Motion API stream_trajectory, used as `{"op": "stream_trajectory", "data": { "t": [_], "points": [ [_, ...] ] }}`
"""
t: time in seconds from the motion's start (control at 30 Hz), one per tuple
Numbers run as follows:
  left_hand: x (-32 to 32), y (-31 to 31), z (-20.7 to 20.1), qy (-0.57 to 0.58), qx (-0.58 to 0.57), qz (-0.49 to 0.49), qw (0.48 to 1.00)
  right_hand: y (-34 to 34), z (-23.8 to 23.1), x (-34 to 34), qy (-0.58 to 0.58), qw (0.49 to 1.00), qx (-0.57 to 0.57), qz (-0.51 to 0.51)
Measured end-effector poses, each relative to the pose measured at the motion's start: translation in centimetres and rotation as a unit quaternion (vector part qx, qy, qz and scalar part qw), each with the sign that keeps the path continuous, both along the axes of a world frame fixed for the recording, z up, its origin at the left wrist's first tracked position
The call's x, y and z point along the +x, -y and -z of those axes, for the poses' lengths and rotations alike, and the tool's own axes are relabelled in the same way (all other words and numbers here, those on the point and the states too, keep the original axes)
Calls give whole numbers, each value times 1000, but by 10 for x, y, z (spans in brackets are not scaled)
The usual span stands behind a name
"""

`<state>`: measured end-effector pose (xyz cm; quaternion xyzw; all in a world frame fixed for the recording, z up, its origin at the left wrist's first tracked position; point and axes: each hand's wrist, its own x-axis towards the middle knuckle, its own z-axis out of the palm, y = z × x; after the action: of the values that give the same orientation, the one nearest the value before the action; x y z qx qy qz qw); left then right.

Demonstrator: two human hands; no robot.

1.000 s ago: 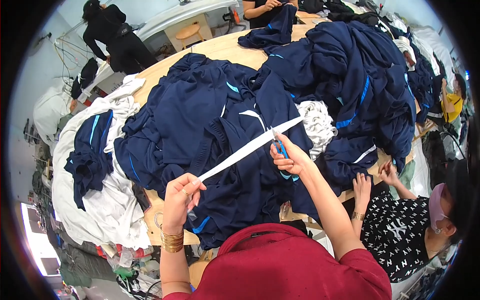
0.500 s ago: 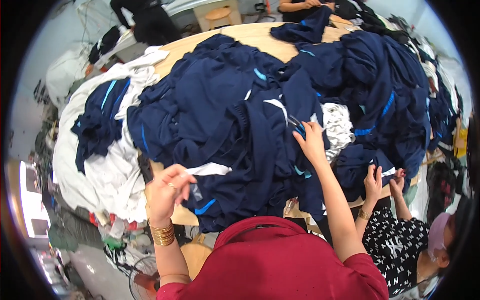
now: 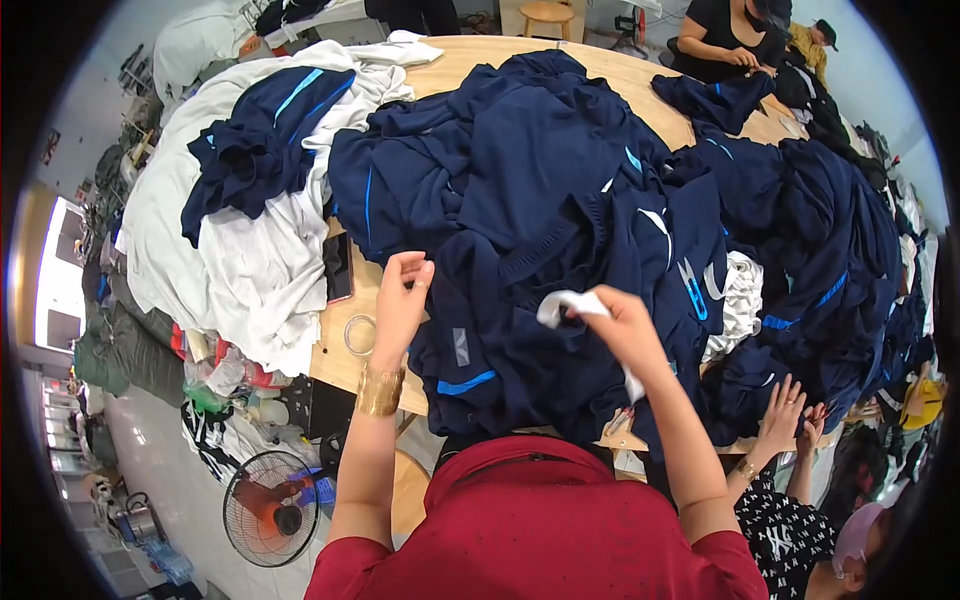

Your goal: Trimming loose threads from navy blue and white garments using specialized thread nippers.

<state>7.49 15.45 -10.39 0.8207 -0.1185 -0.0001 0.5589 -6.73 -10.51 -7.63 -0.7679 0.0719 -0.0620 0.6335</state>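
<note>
A: Head view, and what a spread! A big heap of dark navy cloth garments (image 3: 520,150) fills the middle of the pale wooden table (image 3: 335,375). Where's the right hand?

B: Right hand (image 3: 628,322) is over the near right part of the heap, thumb and fingers pinching a narrow white fabric strip (image 3: 567,303). That strip curls out to the hand's left, above the heap's near side.

A: And the left hand (image 3: 403,290)?

B: At the heap's near left edge, fingers loosely bent — whether the tips meet the thumb, I can't tell.

A: Spot the small blue-handled metal snips (image 3: 694,291)! They lie on the right side of the heap, out of either hand, blades pointing away from the wearer.

B: Just right of the heap, there's a crumpled white fabric bundle (image 3: 738,300). Further right — a co-worker's hand (image 3: 780,415) rests on navy cloth.

A: Over to the left of the heap: a long spread of white cloth (image 3: 265,290), with a navy garment piece (image 3: 245,155) on top.

B: Between that cloth and the heap's near left edge, a clear round ring (image 3: 359,335) lies on the wood.
</note>
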Motion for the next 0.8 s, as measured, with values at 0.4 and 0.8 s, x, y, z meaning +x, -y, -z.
{"op": "stream_trajectory", "data": {
  "t": [0.4,0.8],
  "points": [
    [11,24,-3,144,30,183,972,-58,3,90,-149,980,90,-99],
    [2,10,-28,-430,-224,421,767,-63,-57,16,109,981,-160,10]
  ]
}}
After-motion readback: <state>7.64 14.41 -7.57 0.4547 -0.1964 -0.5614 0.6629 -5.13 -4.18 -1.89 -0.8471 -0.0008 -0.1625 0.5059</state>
